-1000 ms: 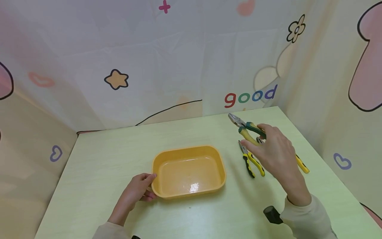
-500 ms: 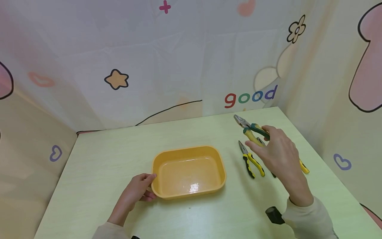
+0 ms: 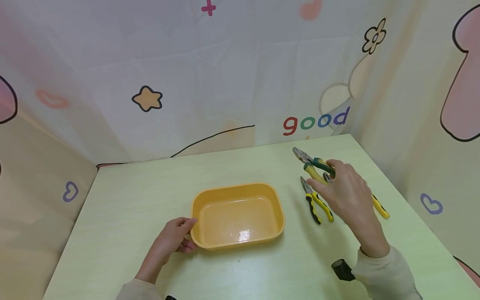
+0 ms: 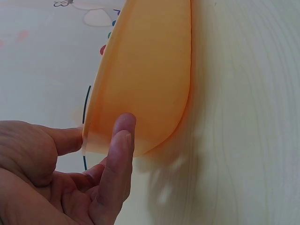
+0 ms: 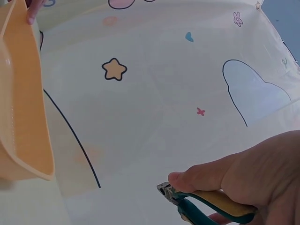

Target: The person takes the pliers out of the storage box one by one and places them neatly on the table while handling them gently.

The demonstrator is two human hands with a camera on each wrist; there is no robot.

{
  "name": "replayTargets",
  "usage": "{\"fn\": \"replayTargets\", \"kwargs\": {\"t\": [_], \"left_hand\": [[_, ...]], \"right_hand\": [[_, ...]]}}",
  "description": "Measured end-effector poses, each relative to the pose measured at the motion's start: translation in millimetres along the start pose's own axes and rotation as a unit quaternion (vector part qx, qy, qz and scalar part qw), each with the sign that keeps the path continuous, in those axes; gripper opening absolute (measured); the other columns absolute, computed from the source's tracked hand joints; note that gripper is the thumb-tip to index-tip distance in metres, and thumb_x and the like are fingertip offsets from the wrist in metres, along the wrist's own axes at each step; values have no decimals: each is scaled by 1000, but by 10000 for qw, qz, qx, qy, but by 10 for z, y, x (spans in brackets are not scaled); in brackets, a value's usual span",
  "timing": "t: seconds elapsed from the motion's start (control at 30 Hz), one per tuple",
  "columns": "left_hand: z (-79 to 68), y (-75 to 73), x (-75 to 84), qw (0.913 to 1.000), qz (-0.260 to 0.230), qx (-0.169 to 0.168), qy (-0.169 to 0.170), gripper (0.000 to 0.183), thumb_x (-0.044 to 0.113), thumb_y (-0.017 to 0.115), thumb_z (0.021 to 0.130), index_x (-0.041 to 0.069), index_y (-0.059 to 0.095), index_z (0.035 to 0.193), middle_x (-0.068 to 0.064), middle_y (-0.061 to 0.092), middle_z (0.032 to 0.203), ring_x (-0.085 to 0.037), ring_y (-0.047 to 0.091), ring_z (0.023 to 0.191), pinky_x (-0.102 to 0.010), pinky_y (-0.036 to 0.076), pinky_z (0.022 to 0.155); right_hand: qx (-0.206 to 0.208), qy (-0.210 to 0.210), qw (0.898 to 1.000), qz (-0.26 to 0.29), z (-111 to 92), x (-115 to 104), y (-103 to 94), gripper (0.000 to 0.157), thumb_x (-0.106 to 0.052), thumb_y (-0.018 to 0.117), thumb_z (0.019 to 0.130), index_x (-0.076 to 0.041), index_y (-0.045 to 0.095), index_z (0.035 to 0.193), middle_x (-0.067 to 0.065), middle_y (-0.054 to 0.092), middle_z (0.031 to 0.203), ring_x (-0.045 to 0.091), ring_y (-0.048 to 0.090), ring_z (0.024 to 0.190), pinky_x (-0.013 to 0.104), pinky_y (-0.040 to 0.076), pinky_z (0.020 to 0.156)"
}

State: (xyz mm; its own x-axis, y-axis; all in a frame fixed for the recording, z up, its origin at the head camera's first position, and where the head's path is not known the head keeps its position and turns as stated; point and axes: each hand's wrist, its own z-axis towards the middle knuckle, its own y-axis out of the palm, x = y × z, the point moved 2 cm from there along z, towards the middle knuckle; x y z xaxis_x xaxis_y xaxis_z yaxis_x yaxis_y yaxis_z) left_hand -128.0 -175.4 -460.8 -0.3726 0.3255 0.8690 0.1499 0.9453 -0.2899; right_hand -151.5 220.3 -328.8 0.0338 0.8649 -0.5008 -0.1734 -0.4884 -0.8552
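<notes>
My left hand (image 3: 173,236) holds the left end of a yellow plastic tray (image 3: 275,208). In the left wrist view its thumb is at the rim and its fingers lie along the outer wall of the tray (image 4: 145,61). Combination pliers (image 3: 302,155) with green and yellow handles are gripped in my right hand (image 3: 346,193), held above the table with their metal nose pointing to the far left. Beneath and left of that hand lie long-nose pliers (image 3: 308,195) with yellow and black handles. Another pair of pliers (image 3: 380,206) is mostly hidden behind the right hand.
The pale table (image 3: 142,187) is enclosed by printed cloth (image 3: 225,75) at the back and both sides. The tray holds nothing. A black object (image 3: 343,270) is at the right sleeve.
My right hand and the combination pliers have shifted slightly to the right and a little nearer. My left hand and the tray stay in place.
</notes>
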Motion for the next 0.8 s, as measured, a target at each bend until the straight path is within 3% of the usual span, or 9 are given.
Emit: {"fn": "replayTargets", "kwargs": {"t": [0.2, 0.43, 0.8], "left_hand": [[18, 0, -11, 10000, 31, 47, -62, 42, 30, 56, 108, -7, 60, 126, -14, 66, 93, -20, 67, 61, -32, 61, 56], [31, 5, -24, 10000, 33, 20, -29, 43, 31, 55, 108, -8, 59, 127, -15, 66, 96, -20, 67, 61, -32, 61, 56], [30, 5, -28, 10000, 39, 36, -48, 43, 31, 56, 108, -8, 59, 126, -14, 66, 96, -20, 67, 61, -32, 61, 56]], "right_hand": [[-119, -68, 9999, -86, 17, -8, 54, 76, -38, 79, 89, 10, 52, 141, 28, 64, 111, 35, 56, 86, 43, 51, 65], [-291, -54, 9993, -230, 24, 0, 123, 77, -39, 77, 90, 11, 50, 142, 33, 62, 119, 39, 56, 95, 56, 53, 79], [-415, 7, 9989, -222, 39, 89, 213, 78, -42, 78, 90, 11, 51, 140, 31, 64, 114, 34, 59, 82, 42, 53, 60]]}}
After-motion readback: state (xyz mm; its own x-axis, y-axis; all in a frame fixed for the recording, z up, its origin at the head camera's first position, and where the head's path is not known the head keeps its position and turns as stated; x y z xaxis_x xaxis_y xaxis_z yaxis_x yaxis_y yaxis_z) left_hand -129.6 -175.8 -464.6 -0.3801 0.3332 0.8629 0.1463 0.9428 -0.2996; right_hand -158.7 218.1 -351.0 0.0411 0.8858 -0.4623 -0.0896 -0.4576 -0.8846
